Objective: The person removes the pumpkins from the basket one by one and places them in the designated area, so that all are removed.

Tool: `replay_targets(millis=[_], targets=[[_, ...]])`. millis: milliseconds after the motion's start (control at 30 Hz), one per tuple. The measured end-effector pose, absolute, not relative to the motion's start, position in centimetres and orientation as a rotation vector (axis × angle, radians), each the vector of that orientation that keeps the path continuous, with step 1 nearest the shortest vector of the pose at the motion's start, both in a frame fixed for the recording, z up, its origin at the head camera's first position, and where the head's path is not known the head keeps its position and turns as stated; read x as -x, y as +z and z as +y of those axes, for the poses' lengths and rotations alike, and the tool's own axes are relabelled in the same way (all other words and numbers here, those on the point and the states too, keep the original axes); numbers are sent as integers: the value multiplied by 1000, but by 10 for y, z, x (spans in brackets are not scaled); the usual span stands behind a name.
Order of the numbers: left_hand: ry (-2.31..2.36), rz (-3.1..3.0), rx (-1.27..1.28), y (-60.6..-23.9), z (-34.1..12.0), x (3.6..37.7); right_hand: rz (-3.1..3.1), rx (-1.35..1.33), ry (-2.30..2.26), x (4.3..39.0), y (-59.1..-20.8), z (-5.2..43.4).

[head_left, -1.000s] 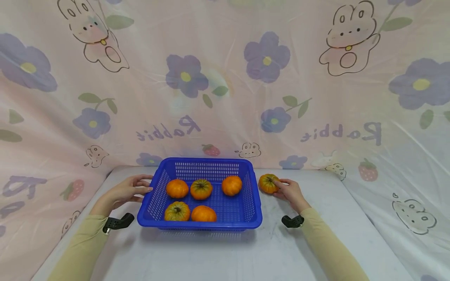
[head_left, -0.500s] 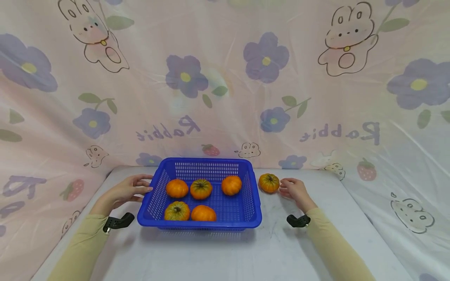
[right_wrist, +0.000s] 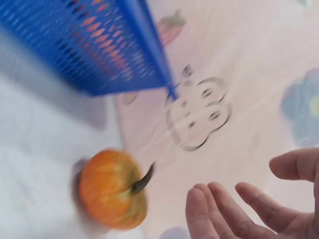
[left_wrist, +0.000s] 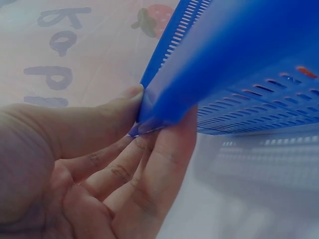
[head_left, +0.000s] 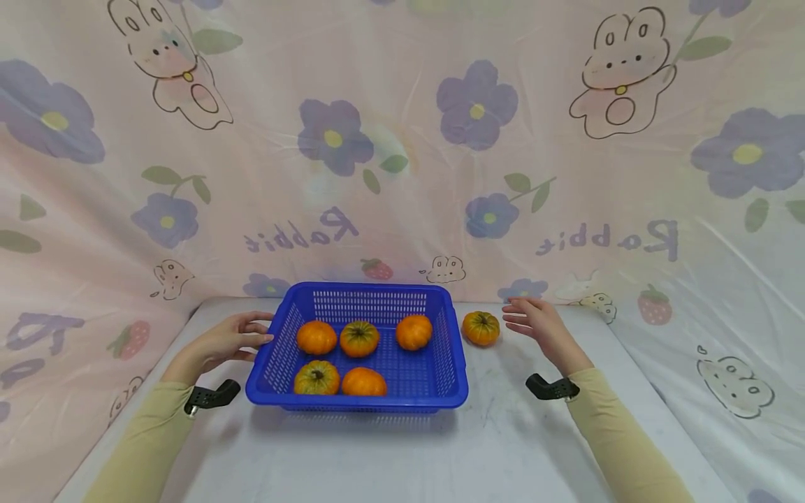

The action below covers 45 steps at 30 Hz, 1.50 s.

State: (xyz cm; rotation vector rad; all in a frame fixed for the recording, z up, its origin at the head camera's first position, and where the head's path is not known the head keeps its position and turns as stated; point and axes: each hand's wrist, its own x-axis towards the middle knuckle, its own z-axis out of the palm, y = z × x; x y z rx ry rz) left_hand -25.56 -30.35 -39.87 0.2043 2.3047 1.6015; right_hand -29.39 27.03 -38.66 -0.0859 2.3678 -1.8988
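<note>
One small pumpkin (head_left: 481,328) sits on the white table (head_left: 490,454) just to the right of the blue basket (head_left: 358,402), which holds five more pumpkins (head_left: 359,339). Farther right of the basket, beyond that lone pumpkin and apart from it, the right hand (head_left: 537,325) hangs with fingers loosely spread and holding nothing, while the left hand (head_left: 228,342) pinches the basket's left rim between thumb and fingers. A careless tug on that rim could slide the basket into the outer pumpkin, or tilt it and set the five rolling.
</note>
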Motion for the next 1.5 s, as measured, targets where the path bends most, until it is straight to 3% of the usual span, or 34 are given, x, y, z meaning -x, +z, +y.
replay_targets(millis=[400, 1500], targets=[[1606, 2296, -208, -399, -303, 255, 2317, 279, -1861, 280, -360, 233], [1592, 2302, -229, -393, -300, 254, 2025, 666, -1581, 276, -360, 122]])
